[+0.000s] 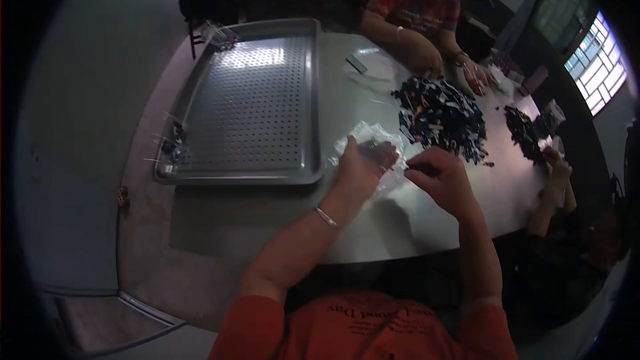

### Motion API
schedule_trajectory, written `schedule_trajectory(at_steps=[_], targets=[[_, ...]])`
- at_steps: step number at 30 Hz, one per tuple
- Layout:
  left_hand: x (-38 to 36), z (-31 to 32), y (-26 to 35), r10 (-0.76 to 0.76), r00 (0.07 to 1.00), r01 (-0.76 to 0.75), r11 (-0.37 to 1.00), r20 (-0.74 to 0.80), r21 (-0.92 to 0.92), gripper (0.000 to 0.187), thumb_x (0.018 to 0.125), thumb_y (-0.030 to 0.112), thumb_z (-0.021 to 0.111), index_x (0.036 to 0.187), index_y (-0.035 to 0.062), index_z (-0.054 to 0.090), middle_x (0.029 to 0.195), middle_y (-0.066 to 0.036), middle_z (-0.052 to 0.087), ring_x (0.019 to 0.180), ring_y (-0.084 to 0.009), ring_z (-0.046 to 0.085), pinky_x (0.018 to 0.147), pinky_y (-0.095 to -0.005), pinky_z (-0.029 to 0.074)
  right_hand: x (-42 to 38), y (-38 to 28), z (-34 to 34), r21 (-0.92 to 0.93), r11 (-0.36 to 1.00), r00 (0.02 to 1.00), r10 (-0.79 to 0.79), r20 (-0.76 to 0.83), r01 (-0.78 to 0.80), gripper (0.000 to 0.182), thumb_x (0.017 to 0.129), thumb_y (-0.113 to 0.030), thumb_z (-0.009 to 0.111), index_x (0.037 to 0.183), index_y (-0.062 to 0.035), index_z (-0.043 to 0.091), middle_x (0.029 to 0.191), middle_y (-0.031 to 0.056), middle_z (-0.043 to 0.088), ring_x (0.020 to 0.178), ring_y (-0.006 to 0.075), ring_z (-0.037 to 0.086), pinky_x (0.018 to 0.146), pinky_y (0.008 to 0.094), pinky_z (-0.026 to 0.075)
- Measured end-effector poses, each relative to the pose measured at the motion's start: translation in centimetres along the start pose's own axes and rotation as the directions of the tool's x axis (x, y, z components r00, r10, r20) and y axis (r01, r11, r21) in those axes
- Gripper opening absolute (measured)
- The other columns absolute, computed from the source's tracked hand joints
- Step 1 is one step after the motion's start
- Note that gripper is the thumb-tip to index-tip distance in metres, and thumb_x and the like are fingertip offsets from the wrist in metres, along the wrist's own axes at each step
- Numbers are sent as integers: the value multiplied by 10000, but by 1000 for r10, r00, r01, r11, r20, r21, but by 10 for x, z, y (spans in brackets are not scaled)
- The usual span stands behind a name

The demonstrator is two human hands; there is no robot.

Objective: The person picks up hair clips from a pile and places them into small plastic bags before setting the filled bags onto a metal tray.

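Note:
My left hand is cupped, palm up, over a crumpled clear plastic bag on the metal table. Something dark appears to lie in its palm, too dim to name. Just to the right, my right hand has thumb and fingertips pinched together; whatever is between them is too small to make out. Beyond both hands spreads a pile of small, mostly black pieces, with some white and orange ones among them.
A large perforated metal tray stands on the left, with small wire-like items at its edge. A phone-like object lies farther back. One co-worker works across the table, another at right beside a smaller dark pile.

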State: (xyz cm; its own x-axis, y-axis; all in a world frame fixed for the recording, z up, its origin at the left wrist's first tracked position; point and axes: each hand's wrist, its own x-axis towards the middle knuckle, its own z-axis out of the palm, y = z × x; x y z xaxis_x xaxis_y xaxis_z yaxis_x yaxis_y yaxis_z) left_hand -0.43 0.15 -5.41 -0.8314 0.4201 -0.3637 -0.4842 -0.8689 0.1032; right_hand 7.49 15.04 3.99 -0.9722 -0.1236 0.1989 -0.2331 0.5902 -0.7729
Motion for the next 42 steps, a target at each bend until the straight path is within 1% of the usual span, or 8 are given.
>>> schedule_trajectory(at_steps=[5, 14, 24, 26, 32, 35, 37, 42], targets=[[-1, 0, 1, -29, 998, 29, 1000, 63, 9, 574, 980, 506, 250, 1061, -14, 479, 958, -233, 600, 903, -362, 595, 833, -492, 494, 2, -3, 8, -138, 982, 991, -132, 16, 132, 153, 749, -108, 711, 892, -61, 683, 831, 80, 604, 687, 215, 609, 624, 319, 507], [-4, 2, -9, 77, 991, -90, 989, 106, 119, 542, 991, 474, 246, 1077, -6, 481, 952, -214, 602, 900, -333, 607, 800, -459, 515, 6, -19, 21, -608, 775, 959, -275, -75, 174, 143, 782, -155, 681, 920, -117, 690, 822, 50, 593, 700, 249, 625, 624, 338, 515], [-22, 13, -8, 9, 980, -40, 988, 199, 150, 601, 998, 456, 153, 1143, -40, 461, 1031, -201, 602, 999, -314, 598, 911, -462, 485, 17, -27, 24, -457, 872, 955, -265, -135, 177, 173, 779, -153, 673, 921, -56, 667, 909, 80, 633, 774, 255, 644, 667, 333, 532], [-22, 12, -8, 11, 980, -36, 992, 200, 123, 601, 999, 450, 153, 1163, -51, 442, 1046, -212, 596, 1023, -323, 591, 936, -462, 478, 16, -38, 22, -250, 953, 962, -217, -164, 172, 187, 757, -108, 702, 927, -38, 668, 966, 98, 647, 805, 247, 658, 675, 326, 541], [-25, 17, -3, -9, 990, 0, 998, 138, 66, 594, 1002, 434, 182, 1182, -80, 420, 1117, -243, 565, 1084, -346, 560, 994, -480, 440, 5, -30, 13, -406, 829, 883, -458, -102, 383, 262, 681, -28, 749, 935, -63, 696, 1046, 104, 637, 929, 242, 631, 742, 322, 526], [-22, 11, -6, -37, 972, 14, 995, 232, 99, 582, 1002, 432, 205, 1193, -72, 422, 1122, -243, 570, 1099, -367, 552, 984, -486, 443, 7, -24, 13, -587, 744, 901, -430, -55, 320, 243, 684, -11, 742, 912, -82, 701, 1112, 100, 605, 999, 245, 586, 791, 342, 501], [-24, 12, -8, -53, 937, 20, 995, 344, 97, 510, 1001, 404, 250, 1168, -34, 449, 1119, -242, 578, 1090, -388, 557, 948, -486, 466, 13, -16, 7, -577, 740, 887, -459, -59, 345, 217, 672, -2, 732, 866, -91, 693, 1114, 98, 594, 1006, 263, 577, 795, 355, 496], [-17, 12, 7, -25, 958, -25, 985, 287, 170, 315, 966, 303, 420, 1101, 46, 544, 1093, -165, 622, 1020, -297, 607, 917, -447, 473, 16, -20, -16, -443, 818, 887, -450, -98, 366, 154, 667, 26, 704, 772, -85, 684, 1134, 113, 583, 1036, 291, 564, 799, 362, 491]])
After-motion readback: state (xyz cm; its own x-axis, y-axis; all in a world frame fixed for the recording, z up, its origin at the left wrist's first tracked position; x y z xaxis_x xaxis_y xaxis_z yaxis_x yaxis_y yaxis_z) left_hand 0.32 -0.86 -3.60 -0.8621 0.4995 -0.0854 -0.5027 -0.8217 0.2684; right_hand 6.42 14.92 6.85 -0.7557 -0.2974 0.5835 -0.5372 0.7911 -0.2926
